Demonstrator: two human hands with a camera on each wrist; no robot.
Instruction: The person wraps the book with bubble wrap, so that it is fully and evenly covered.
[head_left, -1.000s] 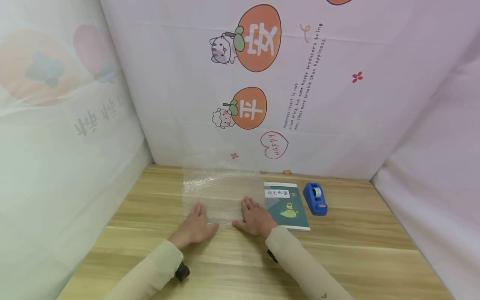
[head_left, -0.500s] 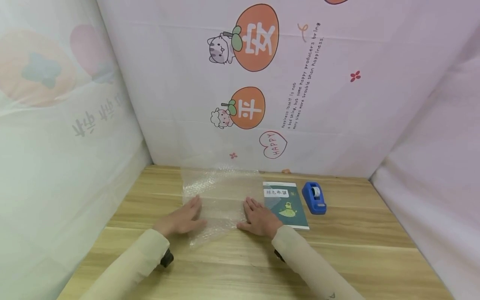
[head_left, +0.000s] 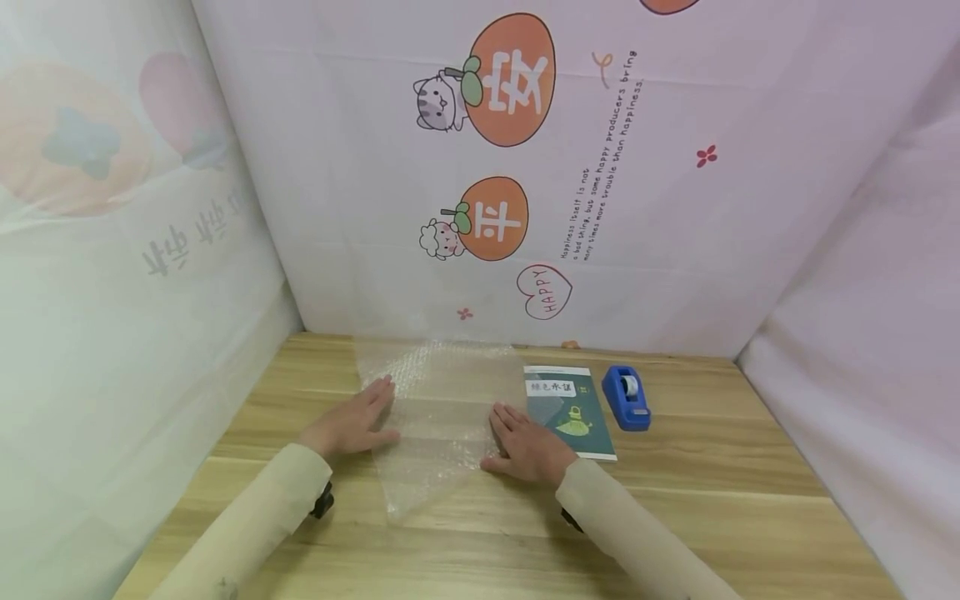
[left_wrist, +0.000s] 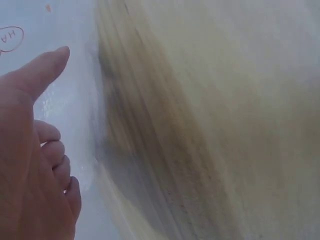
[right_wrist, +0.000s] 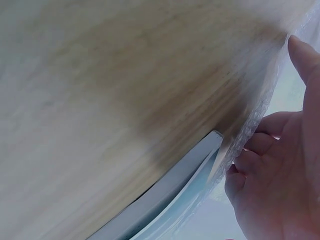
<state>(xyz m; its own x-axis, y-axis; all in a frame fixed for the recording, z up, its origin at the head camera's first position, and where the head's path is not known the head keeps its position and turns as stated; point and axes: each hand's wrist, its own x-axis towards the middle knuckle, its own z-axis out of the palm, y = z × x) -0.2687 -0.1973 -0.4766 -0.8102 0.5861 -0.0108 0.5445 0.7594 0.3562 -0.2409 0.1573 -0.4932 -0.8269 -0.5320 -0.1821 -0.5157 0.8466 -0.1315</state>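
The left hand (head_left: 352, 425) lies palm down with fingers extended and the thumb spread away from them; it grips nothing and rests at the left margin of the bubble wrap (head_left: 442, 408). The right hand (head_left: 531, 446) mirrors it at the opposite margin: fingers extended, thumb apart, nothing gripped.

Between the hands, the bubble wrap lies spread on the wooden table (head_left: 480, 542). Its far edge is near the foot of the back cloth (head_left: 405, 275). One near corner, left of centre, points toward the person; from there the near edge slants away to the right. The long axis appears to run away from the person, but foreshortening leaves this uncertain.

Handling: the sheet should be very light, soft and springy, prone to slide on smooth wood and to lift at its edges. The bubbles should yield under hard pressure. Flat fingers on the side margins should suit smoothing; for lifting, a pinch at the near corner or edge is the better hold.

To the right, a transparent part of the sheet overlaps the left portion of a green book (head_left: 585, 417), which lies flat with its long axis running away from the person. Farther right, just beside the book, stands a blue tape dispenser (head_left: 626, 400).
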